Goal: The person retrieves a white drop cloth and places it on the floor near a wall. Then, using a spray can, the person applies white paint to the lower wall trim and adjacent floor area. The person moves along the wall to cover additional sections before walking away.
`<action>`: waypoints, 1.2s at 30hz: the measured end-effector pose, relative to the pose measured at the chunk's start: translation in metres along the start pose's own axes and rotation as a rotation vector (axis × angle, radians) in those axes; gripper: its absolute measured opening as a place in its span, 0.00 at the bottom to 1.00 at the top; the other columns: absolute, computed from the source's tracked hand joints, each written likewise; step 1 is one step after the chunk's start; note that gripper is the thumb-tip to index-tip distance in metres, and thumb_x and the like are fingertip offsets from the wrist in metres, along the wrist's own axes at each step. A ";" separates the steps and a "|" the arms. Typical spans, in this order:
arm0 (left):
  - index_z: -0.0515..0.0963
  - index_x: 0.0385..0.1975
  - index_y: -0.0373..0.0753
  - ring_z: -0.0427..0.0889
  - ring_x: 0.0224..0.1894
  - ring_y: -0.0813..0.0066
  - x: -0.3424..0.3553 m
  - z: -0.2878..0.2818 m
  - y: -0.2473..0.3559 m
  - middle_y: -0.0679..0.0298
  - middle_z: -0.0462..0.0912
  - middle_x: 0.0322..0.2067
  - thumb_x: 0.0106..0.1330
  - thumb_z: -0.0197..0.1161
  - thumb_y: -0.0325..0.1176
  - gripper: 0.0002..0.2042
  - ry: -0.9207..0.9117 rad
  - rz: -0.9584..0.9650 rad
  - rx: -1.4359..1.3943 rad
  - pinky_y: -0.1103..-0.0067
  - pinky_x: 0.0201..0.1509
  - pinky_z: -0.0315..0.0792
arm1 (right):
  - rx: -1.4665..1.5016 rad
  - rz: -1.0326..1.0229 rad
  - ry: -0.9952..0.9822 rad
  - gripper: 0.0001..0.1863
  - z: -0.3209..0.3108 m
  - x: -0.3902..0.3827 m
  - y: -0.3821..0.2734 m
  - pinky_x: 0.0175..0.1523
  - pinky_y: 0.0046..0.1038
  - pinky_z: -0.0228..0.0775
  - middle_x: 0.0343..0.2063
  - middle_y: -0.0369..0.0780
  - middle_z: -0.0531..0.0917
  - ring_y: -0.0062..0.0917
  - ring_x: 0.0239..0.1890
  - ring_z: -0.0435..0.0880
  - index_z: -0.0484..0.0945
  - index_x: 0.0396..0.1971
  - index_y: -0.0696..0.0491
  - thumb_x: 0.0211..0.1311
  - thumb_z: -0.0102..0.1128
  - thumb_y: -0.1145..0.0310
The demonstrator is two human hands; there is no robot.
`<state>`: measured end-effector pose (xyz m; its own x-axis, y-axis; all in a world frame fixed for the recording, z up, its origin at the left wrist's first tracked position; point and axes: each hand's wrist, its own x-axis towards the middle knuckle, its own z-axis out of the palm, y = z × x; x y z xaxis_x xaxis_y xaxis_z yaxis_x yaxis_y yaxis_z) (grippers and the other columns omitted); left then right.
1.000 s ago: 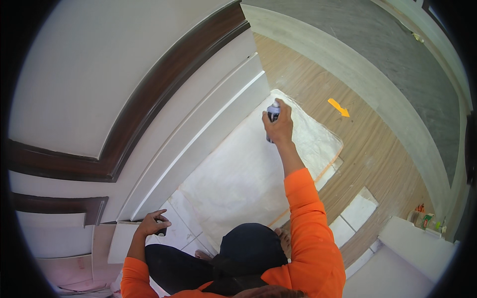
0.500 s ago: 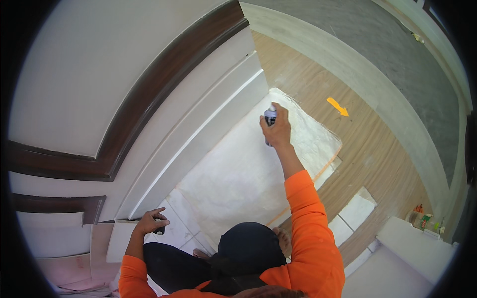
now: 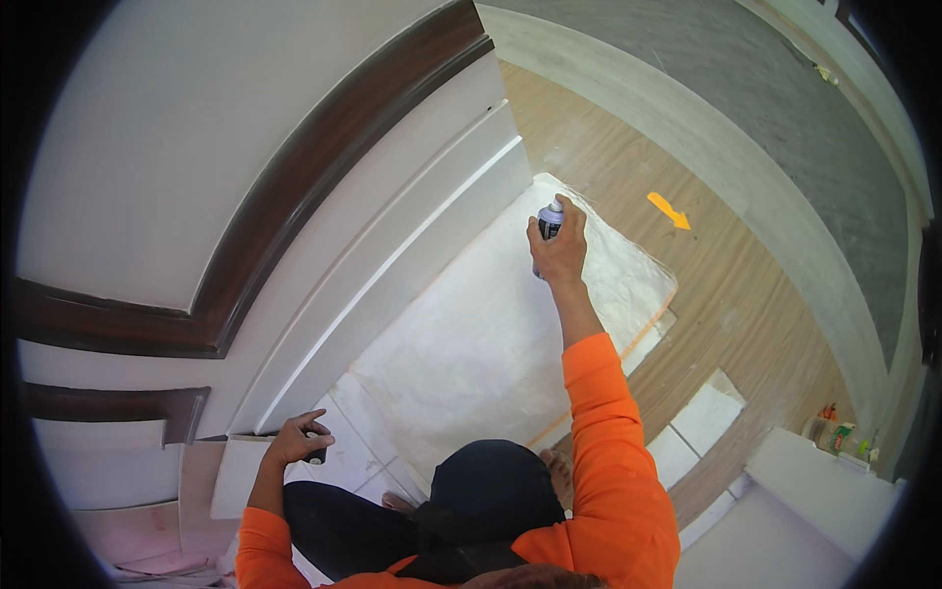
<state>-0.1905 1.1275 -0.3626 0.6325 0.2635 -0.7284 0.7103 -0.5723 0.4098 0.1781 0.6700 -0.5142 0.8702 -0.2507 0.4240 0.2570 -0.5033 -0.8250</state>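
1. Grips spray can (image 3: 550, 223) at 2 o'clock, over white sheet (image 3: 451, 339), with right hand (image 3: 563, 253) wrapped snugly around.
2. Holds small dark object (image 3: 316, 455) at 8 o'clock in left hand (image 3: 291, 442), partly curled.

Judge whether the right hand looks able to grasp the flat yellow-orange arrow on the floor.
Probably not as is: the right hand is full, holding a dark cylindrical spray can, though nothing visible blocks the way to the arrow.
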 end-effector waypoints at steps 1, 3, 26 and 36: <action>0.72 0.68 0.34 0.85 0.46 0.72 0.000 0.000 0.005 0.59 0.89 0.42 0.53 0.82 0.37 0.41 -0.008 -0.008 -0.015 0.73 0.57 0.77 | 0.008 -0.036 -0.008 0.32 0.000 -0.003 0.000 0.52 0.43 0.79 0.52 0.47 0.74 0.45 0.52 0.80 0.69 0.62 0.49 0.59 0.70 0.63; 0.72 0.68 0.34 0.85 0.46 0.72 0.001 0.002 0.010 0.59 0.89 0.42 0.53 0.82 0.37 0.41 -0.012 -0.013 -0.024 0.72 0.58 0.77 | 0.022 -0.041 -0.085 0.32 0.001 -0.011 -0.002 0.53 0.43 0.79 0.52 0.48 0.74 0.46 0.52 0.81 0.69 0.62 0.48 0.59 0.70 0.63; 0.72 0.68 0.34 0.86 0.46 0.72 0.003 0.004 0.014 0.59 0.89 0.42 0.52 0.82 0.37 0.41 -0.024 -0.012 -0.034 0.73 0.57 0.76 | 0.019 0.037 -0.135 0.32 -0.001 0.013 -0.002 0.54 0.44 0.79 0.54 0.47 0.74 0.46 0.52 0.81 0.70 0.62 0.47 0.59 0.71 0.61; 0.71 0.68 0.33 0.85 0.45 0.72 0.005 0.003 0.008 0.59 0.89 0.42 0.53 0.81 0.36 0.41 -0.023 -0.008 -0.016 0.73 0.56 0.77 | 0.007 0.103 -0.464 0.33 -0.005 -0.066 -0.005 0.52 0.45 0.79 0.52 0.50 0.74 0.48 0.49 0.83 0.69 0.64 0.45 0.59 0.69 0.61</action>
<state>-0.1828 1.1216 -0.3643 0.6196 0.2497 -0.7442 0.7203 -0.5577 0.4125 0.1174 0.6851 -0.5361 0.9867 0.0975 0.1297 0.1610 -0.4895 -0.8570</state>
